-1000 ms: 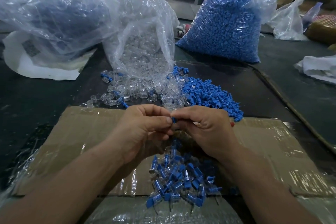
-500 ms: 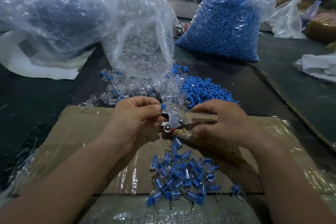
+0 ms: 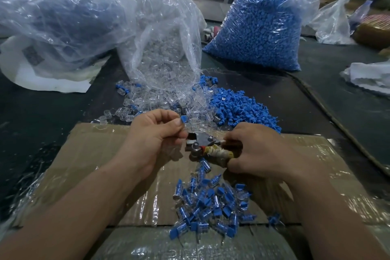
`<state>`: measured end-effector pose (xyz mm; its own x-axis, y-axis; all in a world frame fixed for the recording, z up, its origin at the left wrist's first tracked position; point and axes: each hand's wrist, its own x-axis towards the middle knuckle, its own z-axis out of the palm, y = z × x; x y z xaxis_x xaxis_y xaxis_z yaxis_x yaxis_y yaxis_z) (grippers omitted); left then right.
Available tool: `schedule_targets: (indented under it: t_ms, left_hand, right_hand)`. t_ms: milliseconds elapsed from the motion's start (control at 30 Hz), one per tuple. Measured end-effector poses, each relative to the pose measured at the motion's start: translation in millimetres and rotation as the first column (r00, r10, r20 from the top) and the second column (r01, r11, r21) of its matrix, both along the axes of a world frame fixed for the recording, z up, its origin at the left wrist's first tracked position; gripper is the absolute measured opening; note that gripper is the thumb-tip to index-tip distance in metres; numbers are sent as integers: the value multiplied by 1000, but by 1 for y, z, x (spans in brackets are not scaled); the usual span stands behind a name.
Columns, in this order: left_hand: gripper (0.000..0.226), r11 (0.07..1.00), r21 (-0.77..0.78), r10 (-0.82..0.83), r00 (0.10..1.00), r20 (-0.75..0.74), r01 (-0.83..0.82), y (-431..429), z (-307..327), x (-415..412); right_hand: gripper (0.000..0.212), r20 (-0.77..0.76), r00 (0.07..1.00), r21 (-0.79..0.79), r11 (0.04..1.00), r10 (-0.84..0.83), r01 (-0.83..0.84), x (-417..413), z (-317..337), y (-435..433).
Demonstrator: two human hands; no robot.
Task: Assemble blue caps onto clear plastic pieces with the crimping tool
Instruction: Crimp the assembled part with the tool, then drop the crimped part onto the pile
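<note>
My left hand (image 3: 155, 133) pinches a small piece with a blue cap (image 3: 183, 119) between thumb and fingers, right at the jaws of the crimping tool (image 3: 201, 143). My right hand (image 3: 259, 150) grips the tool's wrapped handle (image 3: 219, 154), its metal head pointing left. A pile of assembled blue-capped pieces (image 3: 207, 207) lies on the cardboard (image 3: 95, 167) below my hands. Loose clear plastic pieces (image 3: 160, 103) and loose blue caps (image 3: 240, 107) spread out beyond my hands.
An open bag of clear pieces (image 3: 164, 48) stands behind the loose ones. A full bag of blue caps (image 3: 259, 31) stands at back right. A big crumpled plastic bag (image 3: 57, 17) fills the back left. White cloth (image 3: 369, 76) lies at the right edge.
My hands have parted; the right hand moved right and closed around the crimping tool's handle, exposing its head. The left hand still pinches the blue-capped piece, now at the tool's jaws.
</note>
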<state>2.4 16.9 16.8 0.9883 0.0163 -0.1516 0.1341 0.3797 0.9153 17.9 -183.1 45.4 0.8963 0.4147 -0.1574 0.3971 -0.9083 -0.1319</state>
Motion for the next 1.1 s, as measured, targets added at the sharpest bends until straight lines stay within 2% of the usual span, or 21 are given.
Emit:
schedule_targets:
  t_ms: [100,200,333,567,933,1100]
  left_hand:
    - [17,1000,14,1,1000,14,-1,1,-2,1]
    - [16,1000,16,6,1000,23,-6,1,-4,1]
    - [8,999,50,14,999,48,-17,0,-4,1]
    - [13,991,125,26,988,153,-46,-9,2,-5]
    - [13,975,190,66,968,240,-113,-14,11,-15]
    - [14,982,148,86,971,222,-121,-16,12,-16]
  right_hand:
    - [21,89,996,18,1000,-6,4,1,-4,2]
    - [5,162,984,104,993,-69,53,4,-7,2]
    - [26,171,975,222,970,-141,102,6,-7,-5]
    - [29,161,974,333,938,-157,96,-2,-6,0]
    - [27,148,987,272,962,-56,13,-5,-10,9]
    - [23,111,993,265,964,-39,8,-5,-11,11]
